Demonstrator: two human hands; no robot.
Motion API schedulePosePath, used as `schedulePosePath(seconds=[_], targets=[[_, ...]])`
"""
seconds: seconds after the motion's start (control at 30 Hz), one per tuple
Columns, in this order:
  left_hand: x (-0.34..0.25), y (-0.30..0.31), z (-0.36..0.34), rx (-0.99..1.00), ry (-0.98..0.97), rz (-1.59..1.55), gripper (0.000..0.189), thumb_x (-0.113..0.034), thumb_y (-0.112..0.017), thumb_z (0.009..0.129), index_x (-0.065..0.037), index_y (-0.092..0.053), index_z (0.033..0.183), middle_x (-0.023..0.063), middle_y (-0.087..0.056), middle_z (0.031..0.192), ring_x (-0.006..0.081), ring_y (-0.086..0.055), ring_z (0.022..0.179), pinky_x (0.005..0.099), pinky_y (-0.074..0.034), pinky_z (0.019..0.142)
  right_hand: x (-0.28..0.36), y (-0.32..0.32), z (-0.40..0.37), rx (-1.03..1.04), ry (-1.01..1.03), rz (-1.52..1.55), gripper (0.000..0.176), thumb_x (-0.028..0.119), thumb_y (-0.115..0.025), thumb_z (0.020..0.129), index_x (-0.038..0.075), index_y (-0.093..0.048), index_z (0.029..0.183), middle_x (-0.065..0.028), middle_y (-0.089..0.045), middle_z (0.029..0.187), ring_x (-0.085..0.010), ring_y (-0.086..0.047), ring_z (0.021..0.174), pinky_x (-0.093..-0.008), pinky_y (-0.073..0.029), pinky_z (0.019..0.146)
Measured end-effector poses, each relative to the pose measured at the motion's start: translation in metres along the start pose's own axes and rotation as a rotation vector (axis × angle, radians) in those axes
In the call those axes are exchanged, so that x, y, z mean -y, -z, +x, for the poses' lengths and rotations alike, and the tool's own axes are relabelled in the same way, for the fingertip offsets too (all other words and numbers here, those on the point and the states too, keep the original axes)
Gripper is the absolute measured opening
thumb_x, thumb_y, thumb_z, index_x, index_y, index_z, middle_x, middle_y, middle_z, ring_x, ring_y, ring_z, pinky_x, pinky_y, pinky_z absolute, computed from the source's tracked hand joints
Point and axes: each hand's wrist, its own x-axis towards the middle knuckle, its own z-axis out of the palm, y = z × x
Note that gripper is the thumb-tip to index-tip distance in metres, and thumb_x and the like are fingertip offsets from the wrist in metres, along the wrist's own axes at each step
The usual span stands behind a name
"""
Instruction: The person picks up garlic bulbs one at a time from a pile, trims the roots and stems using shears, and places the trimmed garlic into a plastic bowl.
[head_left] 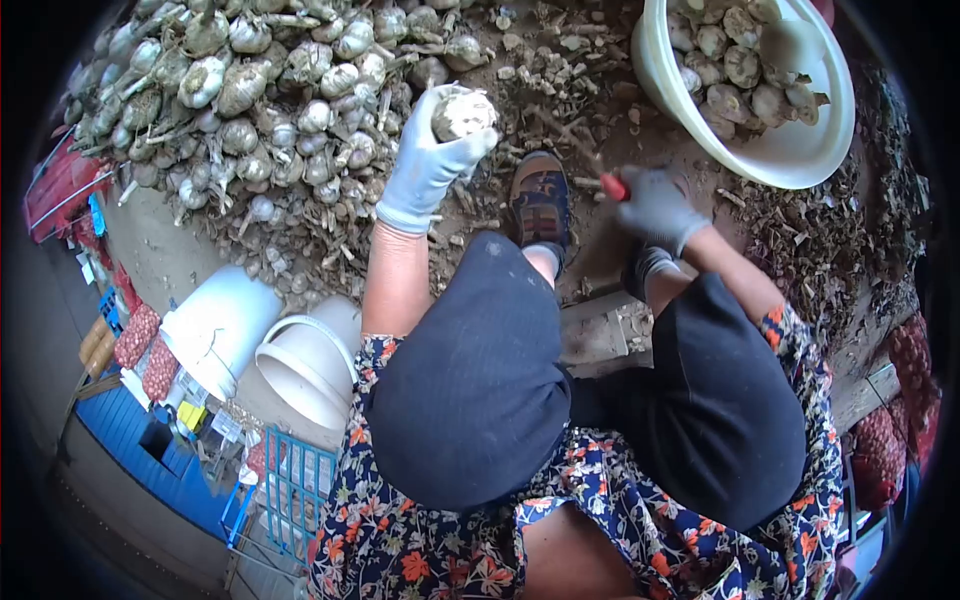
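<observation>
My left hand (pixel 425 165), in a pale glove, is closed around a garlic bulb (pixel 466 115) whose whitish side faces up. Beside the right foot my right hand (pixel 660 208), also gloved, grips a red-handled tool (pixel 613 187). A thin dark part of that tool points up and left; blur hides whether it is a knife or shears. The tool and the bulb are apart. Left of the held bulb lies a large heap of garlic (pixel 240 90) with stalks on. Trimmed bulbs (pixel 742 65) fill part of a white tub (pixel 800 172) at upper right.
Cut stalks (pixel 545 75) litter the ground between heap and tub. Two white buckets (pixel 215 320) (pixel 310 365) stand at lower left, near red net sacks (pixel 137 335) and a blue crate (pixel 295 490). More net sacks (pixel 880 450) are at right. A shoe (pixel 540 200) sits between the hands.
</observation>
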Motion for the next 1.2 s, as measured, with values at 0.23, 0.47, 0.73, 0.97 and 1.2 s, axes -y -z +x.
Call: schedulePosePath(seconds=[0.23,0.47,0.73,0.97,1.2], targets=[[0.037,0.000,0.011,-0.090,0.035,-0.988,0.036,-0.006,-0.066,0.083,-0.014,-0.054,0.117,-0.0004,-0.058,0.092,0.0100,-0.052,0.068,0.0190,-0.041,0.053,0.000,0.017,-0.010,0.254,0.011,0.299,0.035,0.032,-0.060,0.083,-0.001,-0.055,0.093,-0.0161,-0.063,0.083,-0.0271,-0.063,0.078,-0.0370,-0.048,0.071],[0.032,-0.042,0.023,-0.197,0.021,-0.977,0.032,-0.003,-0.066,0.083,-0.013,-0.054,0.111,-0.0013,-0.057,0.094,0.0142,-0.059,0.083,0.0283,-0.054,0.070,0.011,0.016,0.000,0.499,0.057,0.672,0.036,0.035,-0.061,0.086,0.000,-0.061,0.089,-0.0051,-0.061,0.077,-0.0111,-0.056,0.071,-0.0268,-0.047,0.067],[0.030,-0.065,0.029,-0.117,0.070,-0.779,0.038,-0.004,-0.065,0.085,-0.004,-0.047,0.118,0.0056,-0.058,0.099,0.0145,-0.061,0.083,0.0263,-0.053,0.069,0.010,0.007,0.009,0.412,-0.031,0.928,0.035,0.037,-0.061,0.086,0.002,-0.060,0.079,-0.0009,-0.056,0.064,-0.0083,-0.052,0.056,-0.0250,-0.044,0.053],[-0.038,-0.059,0.095,0.112,-0.279,0.184,0.066,-0.012,-0.076,0.075,-0.003,-0.039,0.129,0.0152,-0.056,0.109,0.0239,-0.065,0.081,0.0328,-0.053,0.072,-0.028,-0.024,0.003,0.248,-0.172,0.685,0.026,0.029,-0.064,0.085,0.004,-0.058,0.082,-0.0024,-0.058,0.064,-0.0104,-0.055,0.054,-0.0259,-0.042,0.048],[0.086,-0.023,0.128,0.019,0.218,1.394,0.054,-0.016,-0.067,0.078,-0.006,-0.043,0.126,0.0233,-0.042,0.130,0.0381,-0.061,0.098,0.0453,-0.050,0.085,-0.031,-0.006,0.013,0.198,-0.258,0.647,0.029,0.029,-0.065,0.082,0.004,-0.057,0.091,-0.0049,-0.061,0.068,-0.0175,-0.060,0.062,-0.0310,-0.047,0.059]])
